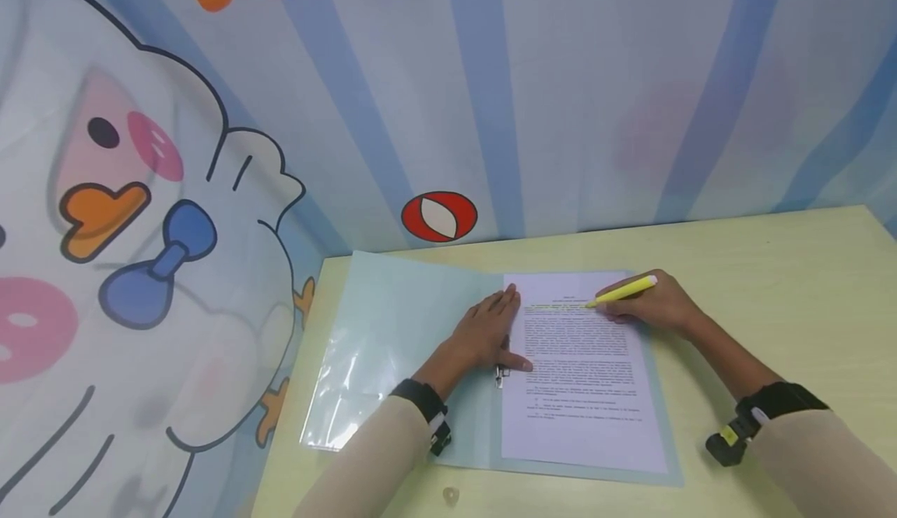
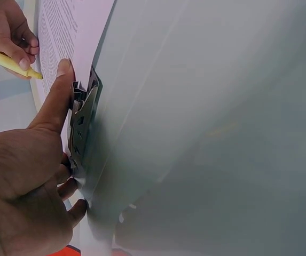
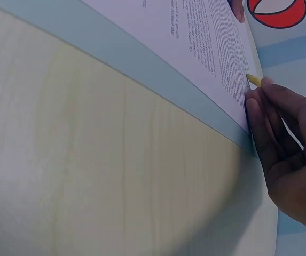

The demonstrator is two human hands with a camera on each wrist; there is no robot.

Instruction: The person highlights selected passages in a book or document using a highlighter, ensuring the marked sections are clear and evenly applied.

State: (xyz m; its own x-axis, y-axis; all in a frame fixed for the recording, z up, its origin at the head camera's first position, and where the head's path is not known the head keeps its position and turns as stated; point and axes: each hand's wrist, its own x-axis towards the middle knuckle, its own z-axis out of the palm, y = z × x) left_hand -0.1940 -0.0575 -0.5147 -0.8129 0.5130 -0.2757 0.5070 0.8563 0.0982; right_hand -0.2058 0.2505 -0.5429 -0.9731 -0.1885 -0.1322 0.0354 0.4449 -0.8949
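Observation:
A printed sheet (image 1: 582, 440) lies on the right side of an opened pale blue folder (image 1: 392, 308). Pinched in my right hand (image 1: 662, 304) is a yellow highlighter (image 1: 628, 289), its tip at the upper lines of text. Yellow marking shows along those lines. My left hand (image 1: 487, 331) rests with its fingers extended over the sheet's left edge and the metal clip (image 2: 83, 117), most of which it hides in the head view. The left thumb touches the paper in the left wrist view. In the right wrist view, fingers mostly cover the highlighter (image 3: 254, 80).
Folder and paper lie on a light wooden table (image 1: 785, 300), close to its back edge. Behind stands a backdrop (image 1: 582, 97) with blue stripes and a cartoon duck. A small roundish thing (image 1: 451, 495) sits near the front. Both wrists carry strapped cameras.

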